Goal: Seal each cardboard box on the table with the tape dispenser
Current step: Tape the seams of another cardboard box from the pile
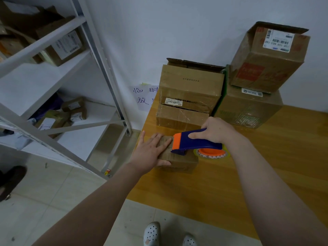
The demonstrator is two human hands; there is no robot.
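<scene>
Metal shelving (53, 75) fills the left of frame, with parcels on its shelves. A handwritten paper sign (142, 98) is on the wall at centre, partly hidden by the table edge. Left hand (150, 150) lies flat on top of the small cardboard box (181, 163), fingers straight and spread, thumb down the near side. The box sits at the left edge of the wooden table (266, 166), centre frame. Tape dispenser (200, 142): its orange nose rests on the box top just right of the left fingertips, looks touching or nearly so. Its tape roll (211, 153) hangs past the box's right side, over the table. Right hand (216, 130) is wrapped around the blue handle, thumb along the near side. Behind, a stack of boxes (190, 89) stands against the wall with its top flap up. Upper right, a labelled box (266, 57) sits on a larger box (248, 110).
</scene>
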